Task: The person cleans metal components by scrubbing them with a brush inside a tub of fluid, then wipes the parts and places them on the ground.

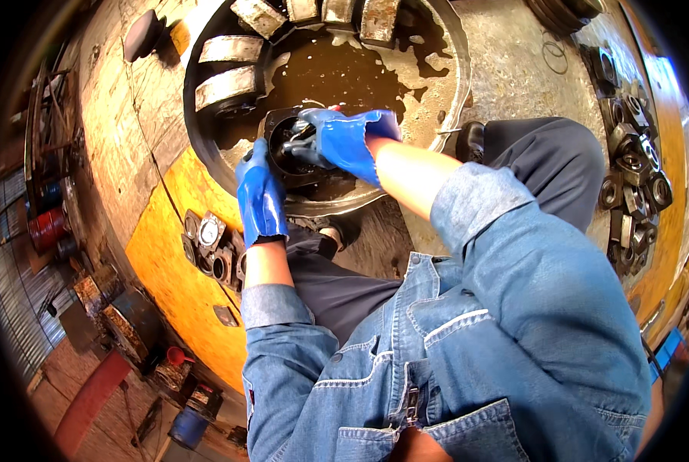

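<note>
1. Left hand (259,189): gloved, grasping dark metal part (283,160) by its near-left edge.
2. Right hand (343,140): gloved, fingers at the part's hole; can't tell if clenched on anything.
3. Part: seven o'clock inside round tub (461,81), brown liquid below.
4. Metal blocks (227,86): tub's edge, nine to one o'clock.
</note>
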Action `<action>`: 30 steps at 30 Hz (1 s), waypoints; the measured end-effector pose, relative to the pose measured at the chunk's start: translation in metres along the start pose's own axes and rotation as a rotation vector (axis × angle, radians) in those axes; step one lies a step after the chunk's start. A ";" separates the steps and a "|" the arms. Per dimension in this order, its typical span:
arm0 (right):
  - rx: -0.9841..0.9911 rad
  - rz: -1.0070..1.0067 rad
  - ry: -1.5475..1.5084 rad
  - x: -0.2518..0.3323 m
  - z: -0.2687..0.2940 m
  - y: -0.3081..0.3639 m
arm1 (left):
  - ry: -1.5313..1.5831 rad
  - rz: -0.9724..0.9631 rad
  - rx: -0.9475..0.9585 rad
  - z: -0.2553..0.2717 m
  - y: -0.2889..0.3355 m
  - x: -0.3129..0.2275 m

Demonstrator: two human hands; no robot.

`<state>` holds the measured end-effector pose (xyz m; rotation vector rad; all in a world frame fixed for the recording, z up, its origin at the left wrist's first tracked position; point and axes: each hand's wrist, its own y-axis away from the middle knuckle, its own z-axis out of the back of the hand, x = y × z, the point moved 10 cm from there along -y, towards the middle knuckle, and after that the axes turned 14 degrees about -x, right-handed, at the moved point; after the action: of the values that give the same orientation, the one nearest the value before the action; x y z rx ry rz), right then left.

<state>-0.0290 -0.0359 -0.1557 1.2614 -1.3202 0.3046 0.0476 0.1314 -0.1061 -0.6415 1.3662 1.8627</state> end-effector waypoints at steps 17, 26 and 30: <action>0.267 0.308 1.159 0.114 -0.031 0.038 | 0.061 -0.014 0.013 -0.003 0.011 -0.006; 0.752 0.829 1.594 0.058 -0.065 0.057 | -0.115 -0.394 0.119 -0.003 0.036 -0.035; 0.887 1.098 1.381 0.069 -0.080 0.071 | -0.245 -0.328 0.099 -0.005 0.032 -0.032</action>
<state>-0.0191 0.0231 -0.0429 0.4665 -0.4207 2.2348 0.0419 0.1126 -0.0654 -0.5305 1.1124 1.5452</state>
